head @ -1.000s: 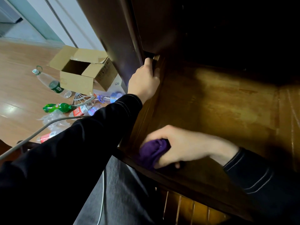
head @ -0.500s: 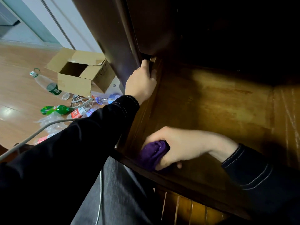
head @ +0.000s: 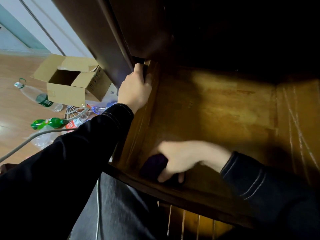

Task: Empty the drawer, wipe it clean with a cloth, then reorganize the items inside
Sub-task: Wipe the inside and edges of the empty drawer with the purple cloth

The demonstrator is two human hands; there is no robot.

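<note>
The wooden drawer [head: 216,108] is pulled out below a dark cabinet, and its bare bottom shows no items. My right hand [head: 183,160] grips a bunched purple cloth [head: 154,164] and presses it into the drawer's near left corner; the hand is motion-blurred. My left hand [head: 136,90] holds the top of the drawer's left side wall, fingers curled over its edge, up by the cabinet frame.
On the wood floor at left lie an open cardboard box [head: 72,80], a clear plastic bottle [head: 37,97], a green bottle [head: 47,122], more bottles, plastic wrap and a grey cable [head: 26,142]. My dark-trousered legs fill the bottom centre.
My right hand with the cloth has shifted slightly to the right along the drawer's front edge and is now blurred. My left hand keeps the same hold on the side wall.
</note>
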